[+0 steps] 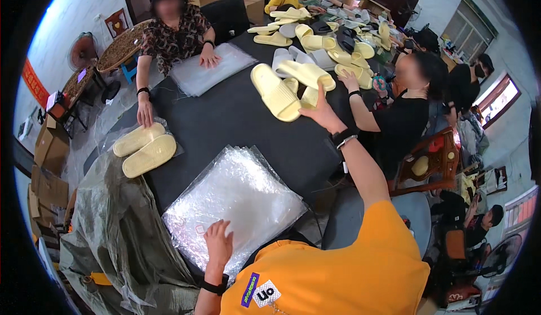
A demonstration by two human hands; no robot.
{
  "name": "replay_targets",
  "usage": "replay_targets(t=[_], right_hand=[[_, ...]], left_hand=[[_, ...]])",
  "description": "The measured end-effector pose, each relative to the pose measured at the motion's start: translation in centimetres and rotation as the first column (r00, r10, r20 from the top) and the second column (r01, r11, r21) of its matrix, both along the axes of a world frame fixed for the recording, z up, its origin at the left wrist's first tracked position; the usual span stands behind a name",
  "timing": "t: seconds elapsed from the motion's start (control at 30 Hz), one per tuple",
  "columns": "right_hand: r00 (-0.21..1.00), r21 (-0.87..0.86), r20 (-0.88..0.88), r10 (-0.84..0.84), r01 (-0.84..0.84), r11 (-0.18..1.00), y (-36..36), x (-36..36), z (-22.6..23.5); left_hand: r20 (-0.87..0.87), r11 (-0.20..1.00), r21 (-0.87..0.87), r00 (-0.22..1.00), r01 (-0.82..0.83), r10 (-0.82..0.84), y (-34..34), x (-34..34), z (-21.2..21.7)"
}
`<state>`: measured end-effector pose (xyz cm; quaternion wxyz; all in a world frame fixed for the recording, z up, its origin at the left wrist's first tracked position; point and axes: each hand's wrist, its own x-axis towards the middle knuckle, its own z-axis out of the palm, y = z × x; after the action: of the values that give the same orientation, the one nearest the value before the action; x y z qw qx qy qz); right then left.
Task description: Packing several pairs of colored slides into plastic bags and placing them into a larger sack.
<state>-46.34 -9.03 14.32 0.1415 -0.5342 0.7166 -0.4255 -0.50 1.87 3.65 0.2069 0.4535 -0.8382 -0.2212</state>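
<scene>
My right hand point(322, 115) reaches far across the table, with its thumb at the end of one pale yellow slipper point(274, 93) and its fingers against another yellow slipper point(307, 73). The fingers close round their near ends; part of the grip is hidden. Near me, my left hand point(218, 240) rests with fingers apart on the lower left part of a stack of clear plastic bags point(242, 188). Those bags are shiny and slightly fanned at the edges. Between my right hand and the slipper pile lies one more yellow slipper, partly covered.
Across the dark table point(214, 126), a person presses a bag stack point(211, 69) and touches a bagged slipper pair point(145, 148). At right, another person's hand point(350, 80) is on the slipper pile point(338, 44). A grey-green sheet point(115, 230) hangs at left; a stool point(375, 219) stands at right.
</scene>
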Motion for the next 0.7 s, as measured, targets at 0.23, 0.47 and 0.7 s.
replay_targets(t=[0.23, 0.47, 0.7], right_hand=[[0.856, 0.446, 0.468, 0.219, -0.443, 0.778, 4.6, 9.2, -10.6], [0.914, 0.423, 0.104, 0.393, -0.398, 0.814, 8.1, 14.2, -17.6], [0.906, 0.471, -0.020, 0.422, -0.364, 0.804, 7.9, 15.1, -18.0]], left_hand=[[0.313, 0.998, -0.037, 0.948, -0.047, 0.056, 3.4, 0.0, -3.5], [0.403, 0.894, -0.159, 0.799, -0.418, 0.445, 4.5, 2.8, -2.7], [0.062, 0.699, 0.047, 0.701, -0.713, 0.711, 3.8, 7.5, -7.7]])
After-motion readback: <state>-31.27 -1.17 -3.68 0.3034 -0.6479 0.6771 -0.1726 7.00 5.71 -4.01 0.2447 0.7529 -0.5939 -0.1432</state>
